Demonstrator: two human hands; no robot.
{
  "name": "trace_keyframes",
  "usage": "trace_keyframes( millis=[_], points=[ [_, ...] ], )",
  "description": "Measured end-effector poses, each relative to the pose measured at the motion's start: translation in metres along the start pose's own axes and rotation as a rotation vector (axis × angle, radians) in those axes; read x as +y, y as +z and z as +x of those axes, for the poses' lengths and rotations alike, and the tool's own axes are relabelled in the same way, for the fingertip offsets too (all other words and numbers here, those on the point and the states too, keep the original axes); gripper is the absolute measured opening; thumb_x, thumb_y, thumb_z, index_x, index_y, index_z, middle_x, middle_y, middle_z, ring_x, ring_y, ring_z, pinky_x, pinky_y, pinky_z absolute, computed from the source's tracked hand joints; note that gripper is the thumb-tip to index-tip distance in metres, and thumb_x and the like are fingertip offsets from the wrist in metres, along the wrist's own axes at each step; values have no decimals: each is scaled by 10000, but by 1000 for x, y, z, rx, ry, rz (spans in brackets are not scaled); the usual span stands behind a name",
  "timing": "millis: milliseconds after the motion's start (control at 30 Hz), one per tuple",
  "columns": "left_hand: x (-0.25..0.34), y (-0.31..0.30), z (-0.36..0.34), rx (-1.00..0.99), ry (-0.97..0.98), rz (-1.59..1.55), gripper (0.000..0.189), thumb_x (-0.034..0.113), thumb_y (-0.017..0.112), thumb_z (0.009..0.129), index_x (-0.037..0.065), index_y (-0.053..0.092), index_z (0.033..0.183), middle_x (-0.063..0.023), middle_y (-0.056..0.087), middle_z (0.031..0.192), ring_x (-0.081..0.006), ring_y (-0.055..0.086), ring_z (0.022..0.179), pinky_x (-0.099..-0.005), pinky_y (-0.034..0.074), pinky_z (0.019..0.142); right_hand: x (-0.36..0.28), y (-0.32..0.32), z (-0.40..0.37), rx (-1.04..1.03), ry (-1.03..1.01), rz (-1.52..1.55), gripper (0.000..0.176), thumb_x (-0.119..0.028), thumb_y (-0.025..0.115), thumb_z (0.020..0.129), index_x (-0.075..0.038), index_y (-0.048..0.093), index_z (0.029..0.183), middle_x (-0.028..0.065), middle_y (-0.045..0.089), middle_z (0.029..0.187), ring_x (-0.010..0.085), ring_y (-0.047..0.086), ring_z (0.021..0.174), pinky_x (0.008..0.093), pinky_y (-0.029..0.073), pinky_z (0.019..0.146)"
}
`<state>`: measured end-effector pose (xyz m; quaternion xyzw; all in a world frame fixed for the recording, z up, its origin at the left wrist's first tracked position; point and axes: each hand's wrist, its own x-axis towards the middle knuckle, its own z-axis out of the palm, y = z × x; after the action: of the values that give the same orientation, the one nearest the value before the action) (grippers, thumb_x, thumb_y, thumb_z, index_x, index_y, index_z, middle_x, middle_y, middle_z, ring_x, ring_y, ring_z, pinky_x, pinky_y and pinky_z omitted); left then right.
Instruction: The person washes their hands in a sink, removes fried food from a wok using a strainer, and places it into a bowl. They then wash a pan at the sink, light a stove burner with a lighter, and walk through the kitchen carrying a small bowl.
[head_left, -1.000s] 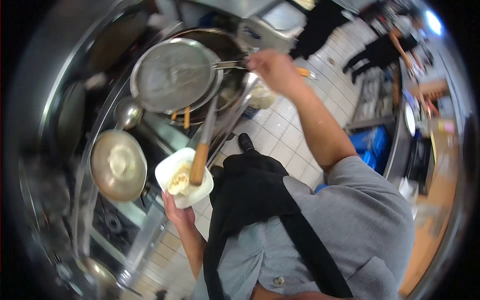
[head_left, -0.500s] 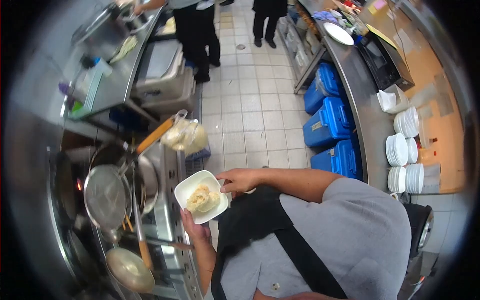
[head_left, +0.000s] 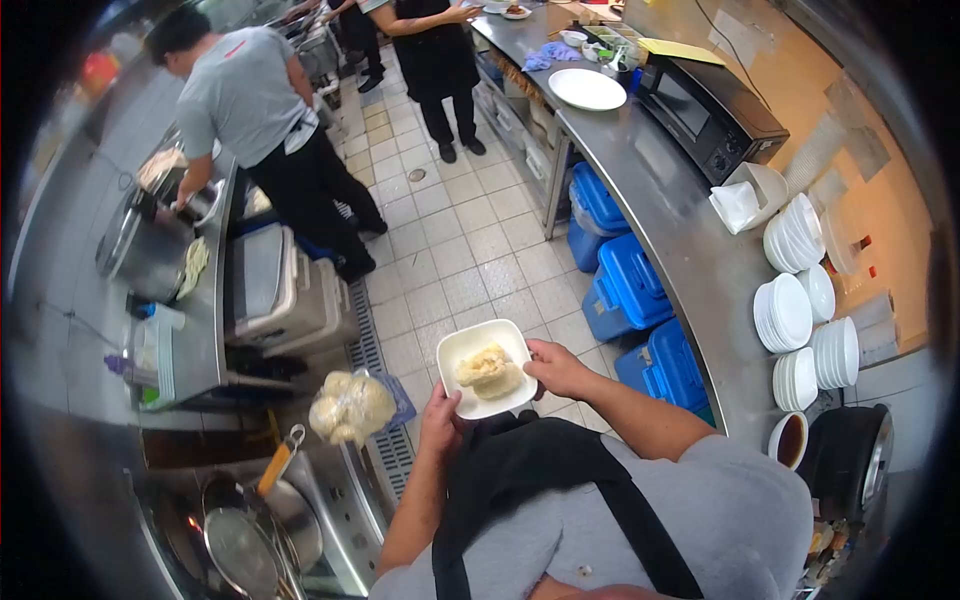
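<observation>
A white square bowl [head_left: 452,352] is held between both my hands in front of the black apron. Inside it sits a mound of pale, lumpy food [head_left: 487,372]. My left hand [head_left: 438,418] is closed on the bowl's near left corner, thumb at the rim. At the right side, my right hand [head_left: 560,370] grips the edge with the thumb on top and the fingers hidden beneath. Left of the bowl is a clear plastic bag of pale round pieces [head_left: 352,407].
On the lower left, a mesh strainer [head_left: 240,550] rests over pans at the stove. A steel counter [head_left: 655,200] on the right carries stacked white bowls [head_left: 783,313], a microwave [head_left: 705,110] and a white plate [head_left: 587,89]. Blue bins [head_left: 630,280] stand below. A co-worker [head_left: 255,95] works at the left counter.
My view has turned toward the right-hand counter. The bowl has moved right, away from the stove, still in both hands. More of the co-workers now shows.
</observation>
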<state>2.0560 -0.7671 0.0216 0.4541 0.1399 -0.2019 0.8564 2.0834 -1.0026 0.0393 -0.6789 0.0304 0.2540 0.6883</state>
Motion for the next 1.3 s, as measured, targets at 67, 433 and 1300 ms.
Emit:
trace_keyframes(
  millis=[67, 433, 1300],
  points=[
    [6, 15, 30, -93, -32, -23, 468, -2, 425, 821, -12, 395, 1287, -166, 526, 1184, -269, 555, 1041, -388, 450, 913, -1, -22, 10, 24, -1, 3, 331, -74, 445, 832, 18, 487, 1147, 110, 603, 768, 173, 609, 586, 294, 520, 506],
    [86, 62, 257, -230, -101, 143, 485, -59, 419, 808, -6, 374, 1288, -165, 524, 1181, -270, 575, 1026, -407, 501, 863, 9, -160, 94, 478, 186, -14, 503, -235, 541, 897, -13, 383, 1320, 128, 625, 892, 166, 629, 585, 284, 526, 509],
    [151, 342, 740, -244, -17, 109, 358, -12, 395, 851, -49, 339, 1203, -213, 499, 1138, -362, 599, 926, -435, 566, 738, 70, -280, 119, 881, 546, 542, 311, -137, 583, 831, -39, 525, 1121, 89, 614, 822, 177, 600, 543, 306, 509, 494]
  ],
)
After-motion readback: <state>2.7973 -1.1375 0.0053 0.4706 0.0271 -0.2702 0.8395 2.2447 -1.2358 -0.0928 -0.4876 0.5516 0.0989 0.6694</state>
